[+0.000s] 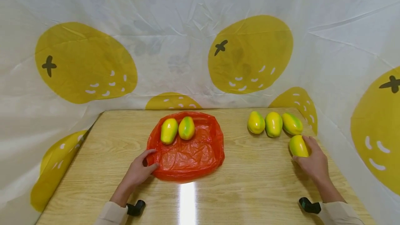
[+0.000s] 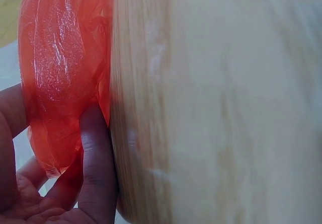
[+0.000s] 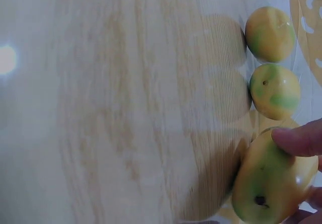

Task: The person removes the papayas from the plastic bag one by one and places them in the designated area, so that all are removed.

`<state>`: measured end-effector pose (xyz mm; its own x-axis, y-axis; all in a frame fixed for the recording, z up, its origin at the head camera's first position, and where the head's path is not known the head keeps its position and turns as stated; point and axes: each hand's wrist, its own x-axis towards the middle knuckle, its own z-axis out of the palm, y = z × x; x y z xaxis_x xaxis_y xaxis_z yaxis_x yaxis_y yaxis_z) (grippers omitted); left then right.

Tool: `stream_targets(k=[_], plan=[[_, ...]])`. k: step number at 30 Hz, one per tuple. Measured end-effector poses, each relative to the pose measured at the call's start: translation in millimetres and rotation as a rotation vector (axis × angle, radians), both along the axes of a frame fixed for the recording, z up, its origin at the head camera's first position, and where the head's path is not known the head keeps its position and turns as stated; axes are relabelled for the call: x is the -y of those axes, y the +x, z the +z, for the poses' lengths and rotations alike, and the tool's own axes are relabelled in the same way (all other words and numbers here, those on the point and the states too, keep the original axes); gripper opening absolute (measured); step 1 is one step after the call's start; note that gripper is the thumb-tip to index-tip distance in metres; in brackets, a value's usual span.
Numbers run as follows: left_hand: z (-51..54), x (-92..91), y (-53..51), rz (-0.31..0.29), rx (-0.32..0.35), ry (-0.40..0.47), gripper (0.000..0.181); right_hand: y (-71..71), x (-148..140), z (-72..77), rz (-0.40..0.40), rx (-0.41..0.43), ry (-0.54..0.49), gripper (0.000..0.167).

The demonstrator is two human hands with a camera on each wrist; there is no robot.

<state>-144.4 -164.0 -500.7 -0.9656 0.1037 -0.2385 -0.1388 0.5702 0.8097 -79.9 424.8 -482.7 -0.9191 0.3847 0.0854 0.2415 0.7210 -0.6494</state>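
Observation:
A red plastic bag lies spread on the table with two yellow-green fruits inside, towards its back left. My left hand grips the bag's left edge; in the left wrist view, fingers and thumb lie around the red plastic. At the right, my right hand holds another such fruit, thumb on one side and fingers on the other. The right wrist view shows that fruit with the thumb on it. Three more fruits stand in a row just behind it.
The wooden table reaches back to a white cloth printed with large yellow fruits, which also hangs along both sides. A black strap-mounted piece sits at the left wrist, and a similar one at the right wrist.

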Motion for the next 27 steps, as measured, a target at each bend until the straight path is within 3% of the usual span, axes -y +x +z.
stream_targets(k=[11,20,27], plan=[[4.4,3.2,2.4,0.003,-0.003,0.024,0.056,-2.9,4.0,7.1,0.042,-0.026,0.010,0.089],[1.7,1.8,1.4,-0.009,0.000,0.029,0.056,-4.2,24.4,13.6,0.068,-0.224,0.131,0.074],[-0.4,1.0,0.5,-0.008,-0.004,0.030,0.056,-12.1,58.3,25.9,0.115,-0.248,0.064,0.075]])
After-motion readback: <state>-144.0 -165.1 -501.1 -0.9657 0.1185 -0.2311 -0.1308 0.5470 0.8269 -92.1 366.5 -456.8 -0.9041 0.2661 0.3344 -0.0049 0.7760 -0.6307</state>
